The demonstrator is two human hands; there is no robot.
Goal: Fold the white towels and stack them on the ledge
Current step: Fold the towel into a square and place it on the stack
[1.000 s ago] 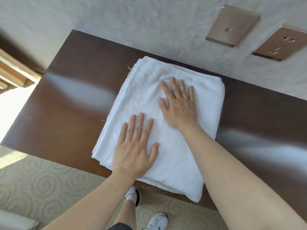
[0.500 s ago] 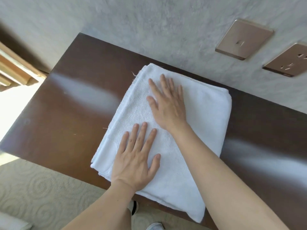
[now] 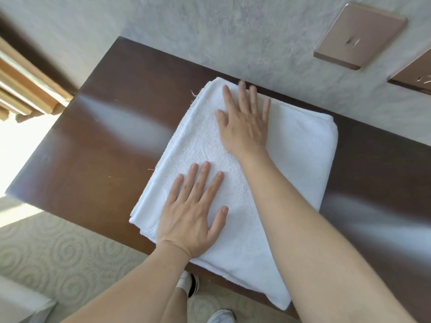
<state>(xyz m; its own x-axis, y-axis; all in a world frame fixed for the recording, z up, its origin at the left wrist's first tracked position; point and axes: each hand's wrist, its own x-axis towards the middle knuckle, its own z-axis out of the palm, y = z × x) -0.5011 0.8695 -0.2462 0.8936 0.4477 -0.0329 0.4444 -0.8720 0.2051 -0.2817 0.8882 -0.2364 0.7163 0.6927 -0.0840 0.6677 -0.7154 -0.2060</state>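
Observation:
A folded white towel (image 3: 300,157) lies flat on the dark brown ledge (image 3: 100,145), its near corner hanging over the front edge. My left hand (image 3: 193,213) presses flat on the towel's near left part, fingers straight and spread. My right hand (image 3: 245,122) lies flat on the towel's far part, fingertips reaching the far edge close to the wall. Both hands hold nothing.
A grey textured wall (image 3: 210,31) runs along the back of the ledge, with two bronze socket plates (image 3: 359,36) at upper right. A wooden frame (image 3: 28,89) is at the left. Patterned carpet (image 3: 65,250) and my shoes (image 3: 193,285) lie below.
My right hand has slid away from me across the towel towards its far edge and the wall. My left hand stays pressed on the near part.

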